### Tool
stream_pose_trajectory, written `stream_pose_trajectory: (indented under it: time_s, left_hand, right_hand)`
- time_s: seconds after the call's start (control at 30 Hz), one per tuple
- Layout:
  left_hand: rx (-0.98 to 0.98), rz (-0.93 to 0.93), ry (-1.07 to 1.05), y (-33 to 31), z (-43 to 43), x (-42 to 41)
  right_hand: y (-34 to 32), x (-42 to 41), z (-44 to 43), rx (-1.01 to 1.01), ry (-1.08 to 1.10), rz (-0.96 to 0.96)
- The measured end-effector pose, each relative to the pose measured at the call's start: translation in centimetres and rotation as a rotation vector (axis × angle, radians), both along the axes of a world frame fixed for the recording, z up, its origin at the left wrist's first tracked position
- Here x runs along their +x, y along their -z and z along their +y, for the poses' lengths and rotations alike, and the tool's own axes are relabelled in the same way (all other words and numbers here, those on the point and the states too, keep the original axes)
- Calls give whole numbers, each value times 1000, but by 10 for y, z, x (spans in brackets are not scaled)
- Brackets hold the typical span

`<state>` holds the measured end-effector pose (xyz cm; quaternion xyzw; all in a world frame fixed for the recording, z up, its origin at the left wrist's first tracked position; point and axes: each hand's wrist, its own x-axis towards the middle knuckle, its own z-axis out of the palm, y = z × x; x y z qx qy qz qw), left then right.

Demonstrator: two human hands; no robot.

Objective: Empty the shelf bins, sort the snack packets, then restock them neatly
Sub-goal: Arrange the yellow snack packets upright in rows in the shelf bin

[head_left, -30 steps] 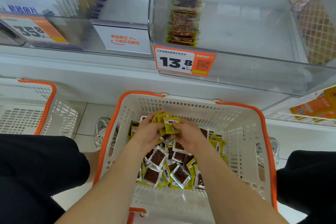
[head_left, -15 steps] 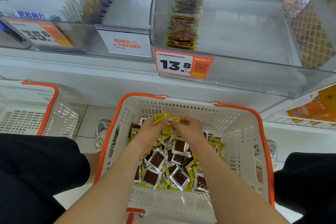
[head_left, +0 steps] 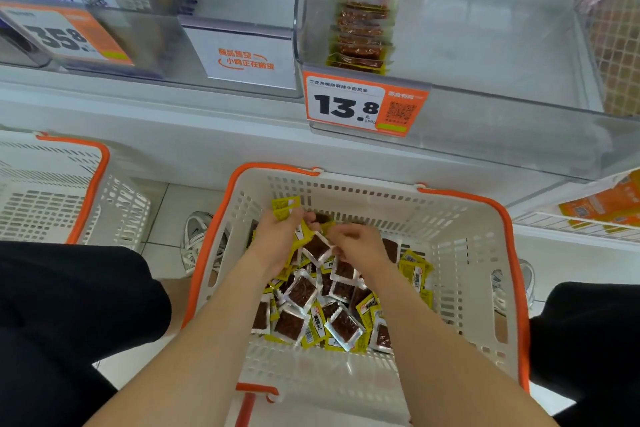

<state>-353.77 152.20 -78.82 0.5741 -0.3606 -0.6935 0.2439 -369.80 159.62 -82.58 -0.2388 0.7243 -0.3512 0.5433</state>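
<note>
The left hand (head_left: pixel 277 241) was curled round a small stack of yellow packets (head_left: pixel 286 209), whose tops stood up above its fingers. The right hand (head_left: pixel 360 248), close beside it, had its fingers bent and, as far as could be seen, pinched the edge of a window packet (head_left: pixel 317 248) lying between the two hands. Both hands were low inside the white basket (head_left: pixel 450 239), over the far end of the loose packets (head_left: pixel 311 308). These lay jumbled beneath the wrists, some with the clear window up and some showing the yellow side.

Above and beyond the hands stood the clear shelf bin (head_left: pixel 502 55). One row of packets (head_left: pixel 363 21) stood on edge at its left side, just over the price tag (head_left: pixel 360 104). The part of the bin up and to the right of the hands held nothing visible. Well to the left of the left hand sat a second basket (head_left: pixel 52 191).

The step in hand looked like sorting: loose packets were being gathered one by one into an even stack for the bin. Restocking seemed barely begun, with most of the heap left in the basket. The next move would call for the right hand to turn its packet the same way as the stack and slip it in squarely. The left hand would need to keep its grip tight enough that the slippery stack did not fan out.
</note>
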Motion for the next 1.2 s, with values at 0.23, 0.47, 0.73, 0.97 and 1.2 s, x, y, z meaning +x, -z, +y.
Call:
stream_pose_trajectory:
  time_s: [0.23, 0.47, 0.73, 0.97, 1.2]
  left_hand:
    - [131, 10, -42, 10, -3, 11]
    - [164, 163, -74, 22, -5, 11]
    - [225, 41, -120, 18, 3, 13]
    - [365, 19, 1, -15, -2, 11]
    - [368, 212, 325, -87, 17, 5]
  right_hand:
    - [37, 17, 0, -28, -410, 737]
    - [46, 18, -14, 67, -625, 892]
    - [33, 7, -6, -61, -377, 442]
    - [-46, -3, -7, -133, -14, -74]
    - [-120, -6, -5, -324, -309, 186]
